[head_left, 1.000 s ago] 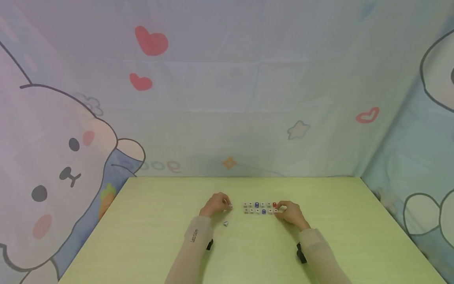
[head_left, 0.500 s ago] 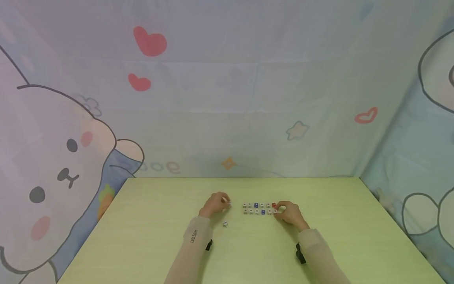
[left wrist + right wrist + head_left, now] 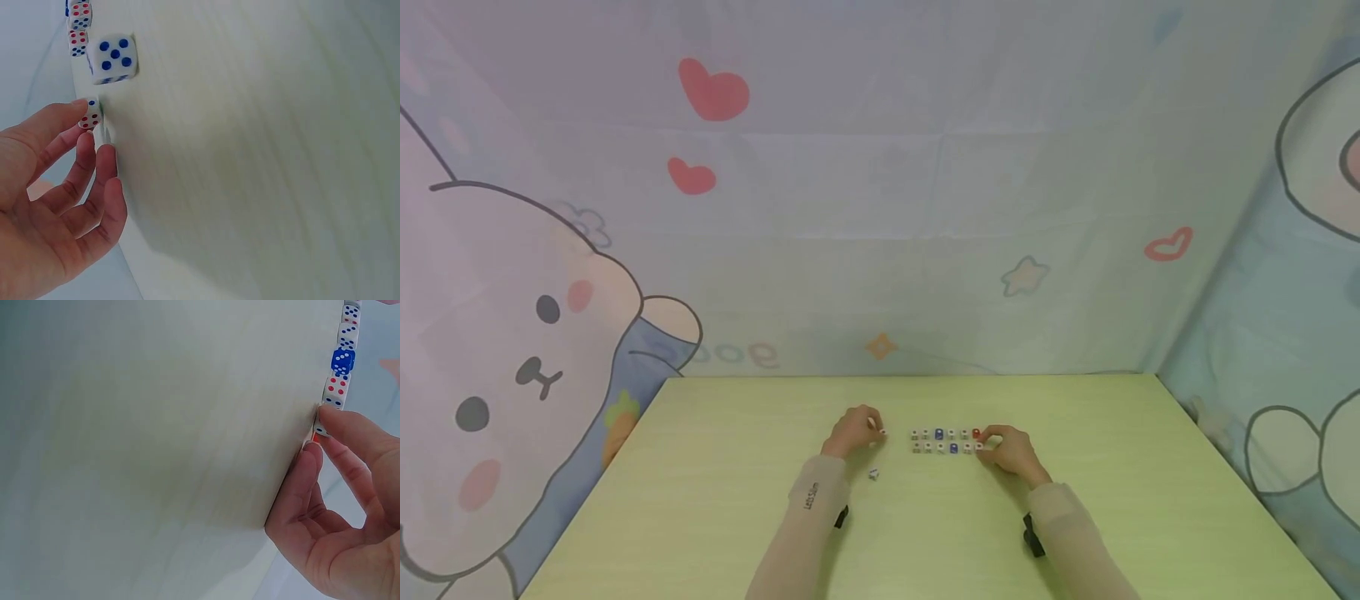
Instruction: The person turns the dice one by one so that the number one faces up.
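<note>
In the head view my left hand (image 3: 856, 430) is left of two short rows of dice, pinching a white die (image 3: 90, 114) between thumb and fingertips, close over the table. Red and blue pips show on it. My right hand (image 3: 1017, 452) is at the rows' right end. Its thumb and finger pinch the white end die (image 3: 320, 429) of the near row, partly hidden by the fingertips. A red die (image 3: 976, 433) ends the far row beside these fingers. Each row has a blue die, the near one (image 3: 953, 448) and the far one (image 3: 938, 434), among white ones.
One loose white die (image 3: 873, 474) lies nearer the body, in front of the left hand. The pale green table (image 3: 925, 533) ends at a printed cloth backdrop (image 3: 880, 208). Small black devices (image 3: 1033, 535) sit under both wrists.
The head view has drifted slightly, so the scene appears a little further left. Both hands stay nearly in place, still pinching their dice; the rows keep their arrangement.
</note>
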A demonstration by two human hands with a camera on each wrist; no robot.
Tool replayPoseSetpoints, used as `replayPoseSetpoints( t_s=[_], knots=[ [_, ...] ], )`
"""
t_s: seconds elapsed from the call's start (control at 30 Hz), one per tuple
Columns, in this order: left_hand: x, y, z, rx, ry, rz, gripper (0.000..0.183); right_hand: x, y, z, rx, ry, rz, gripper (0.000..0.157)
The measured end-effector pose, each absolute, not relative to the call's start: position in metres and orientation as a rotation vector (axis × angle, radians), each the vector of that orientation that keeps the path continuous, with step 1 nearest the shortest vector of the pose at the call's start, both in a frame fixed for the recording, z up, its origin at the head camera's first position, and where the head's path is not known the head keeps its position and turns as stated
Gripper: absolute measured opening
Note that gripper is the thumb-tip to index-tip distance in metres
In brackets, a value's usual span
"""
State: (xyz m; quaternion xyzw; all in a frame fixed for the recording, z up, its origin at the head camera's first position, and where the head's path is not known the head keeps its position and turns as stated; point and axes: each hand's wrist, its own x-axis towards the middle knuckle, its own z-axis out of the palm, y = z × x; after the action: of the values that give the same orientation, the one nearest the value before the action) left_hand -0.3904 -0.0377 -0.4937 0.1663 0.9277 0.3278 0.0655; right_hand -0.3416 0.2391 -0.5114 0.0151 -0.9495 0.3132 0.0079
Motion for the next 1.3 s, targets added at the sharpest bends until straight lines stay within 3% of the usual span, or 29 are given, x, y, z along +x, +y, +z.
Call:
replayPoseSetpoints(
  t_s=[0.7, 1.3],
  knots=[
    [-0.394, -0.012, -0.493, 0.481, 2.779, 0.914, 0.010, -0.343, 0.244, -0.506, -0.260, -2.954, 1.366, 0.019],
    [-0.391, -0.010, -0.489, 0.491, 2.804, 0.895, 0.014, -0.338, 0.238, -0.501, -0.316, -2.900, 1.466, 0.025]
  ],
)
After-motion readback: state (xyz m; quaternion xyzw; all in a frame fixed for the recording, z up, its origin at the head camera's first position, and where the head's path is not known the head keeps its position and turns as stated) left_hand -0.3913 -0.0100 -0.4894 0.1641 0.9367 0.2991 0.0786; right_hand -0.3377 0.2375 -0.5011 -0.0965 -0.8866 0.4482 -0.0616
